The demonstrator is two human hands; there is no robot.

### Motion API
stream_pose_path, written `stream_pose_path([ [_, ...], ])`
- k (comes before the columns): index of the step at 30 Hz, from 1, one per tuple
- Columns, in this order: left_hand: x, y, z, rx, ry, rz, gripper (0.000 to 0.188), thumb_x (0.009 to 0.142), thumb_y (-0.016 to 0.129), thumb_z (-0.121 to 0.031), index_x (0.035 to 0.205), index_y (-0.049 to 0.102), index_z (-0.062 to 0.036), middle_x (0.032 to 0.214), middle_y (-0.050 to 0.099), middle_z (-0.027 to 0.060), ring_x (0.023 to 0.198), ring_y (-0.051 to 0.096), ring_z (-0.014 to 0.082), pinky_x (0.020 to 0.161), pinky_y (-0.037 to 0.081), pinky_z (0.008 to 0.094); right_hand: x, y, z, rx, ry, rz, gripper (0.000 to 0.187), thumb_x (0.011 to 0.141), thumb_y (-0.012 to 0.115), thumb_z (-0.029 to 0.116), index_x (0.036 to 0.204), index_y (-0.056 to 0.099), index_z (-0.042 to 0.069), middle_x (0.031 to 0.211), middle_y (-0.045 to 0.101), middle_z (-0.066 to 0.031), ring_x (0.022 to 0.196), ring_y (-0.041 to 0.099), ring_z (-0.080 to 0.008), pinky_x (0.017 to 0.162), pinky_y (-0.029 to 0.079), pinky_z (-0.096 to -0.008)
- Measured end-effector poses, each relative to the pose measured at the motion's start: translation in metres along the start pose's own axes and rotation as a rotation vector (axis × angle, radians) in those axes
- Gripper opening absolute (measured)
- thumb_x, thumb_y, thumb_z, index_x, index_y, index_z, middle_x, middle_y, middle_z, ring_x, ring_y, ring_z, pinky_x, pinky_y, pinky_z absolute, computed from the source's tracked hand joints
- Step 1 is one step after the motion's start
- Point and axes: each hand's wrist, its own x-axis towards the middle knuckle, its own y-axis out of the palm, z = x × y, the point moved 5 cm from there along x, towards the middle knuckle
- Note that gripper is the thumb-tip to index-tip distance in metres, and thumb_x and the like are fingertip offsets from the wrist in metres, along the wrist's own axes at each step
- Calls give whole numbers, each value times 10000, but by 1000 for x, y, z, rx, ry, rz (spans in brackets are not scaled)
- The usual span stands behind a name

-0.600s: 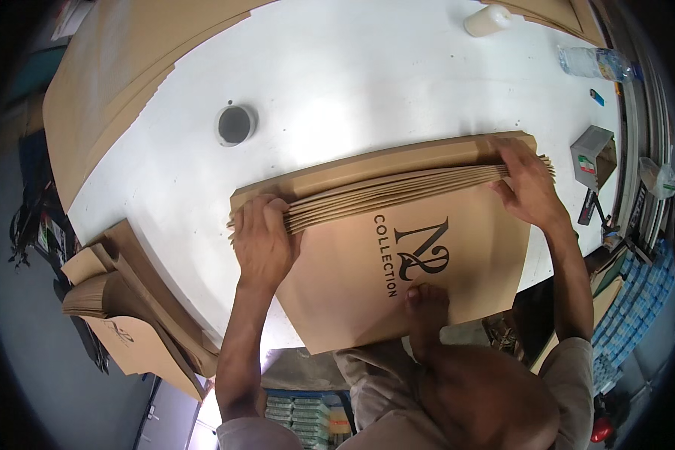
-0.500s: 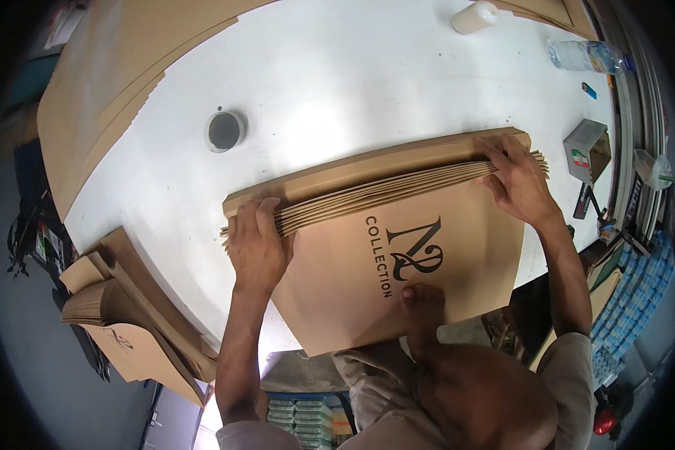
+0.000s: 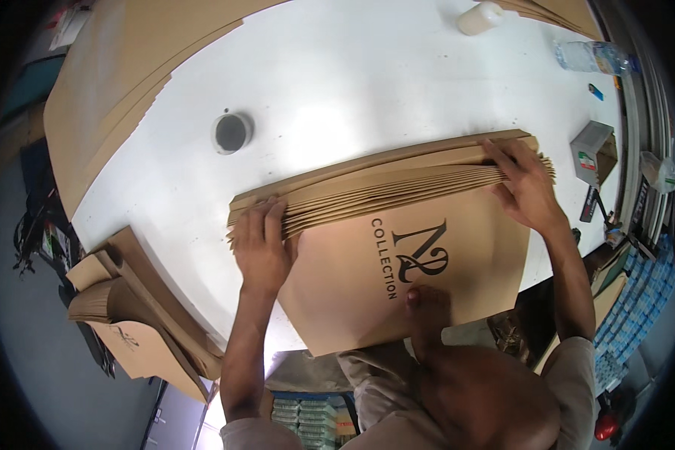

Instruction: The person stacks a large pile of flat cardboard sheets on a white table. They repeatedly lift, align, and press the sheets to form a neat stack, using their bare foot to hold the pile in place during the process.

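Observation:
A stack of brown paper bags, with black print on the top one, lies on the white table in front of me. Its far edge is a band of many fanned, folded layers. My left hand curls its fingers over the left end of that edge. At the right end, my right hand grips the layers with fingers on the far side and thumb on the near side. Between them one folded strip bows up from the layers. A bare foot rests on the near part of the top bag.
Bent brown paper bags hang over the table's left edge. A round grey cup-like piece stands beyond the stack. Farther off are a white bottle, a clear plastic bottle, a lighter and a grey metal box. Large brown sheets lie far left.
A folded strip at the stack's far edge has separated and bowed toward the far side between my hands. Both hands stay at the ends of the edge. The view has shifted slightly.

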Motion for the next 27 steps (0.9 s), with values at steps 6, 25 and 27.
stream_pose_path([
  [6, -8, -2, -2, -66, 46, -130, 455, 835, 855, -143, 1232, 665, -31, 1221, 726, 173, 1157, 711, 407, 1047, 565, 526, -22, 5, -6, 57, -27, -188, 699, 682, 878, 28, 1355, 692, 61, 1264, 630, -167, 1126, 643, -384, 960, 553, -492],
  [25, 3, -14, 11, -101, -34, -13, 507, 810, 902, -446, 1003, 666, -42, 1059, 724, 107, 984, 697, 341, 847, 577, 457, -3, 2, -13, 56, -13, -96, 464, 760, 931, 178, 1062, 618, 16, 1080, 648, -179, 1070, 632, -455, 913, 536, -522],
  [27, 5, -16, 12, -89, -34, -21, 530, 787, 917, -477, 948, 675, -34, 1032, 736, 105, 964, 707, 335, 815, 591, 446, 0, 0, -13, 110, -28, -41, 467, 789, 927, 206, 1095, 625, 27, 1123, 667, -183, 1131, 624, -470, 951, 523, -545],
])
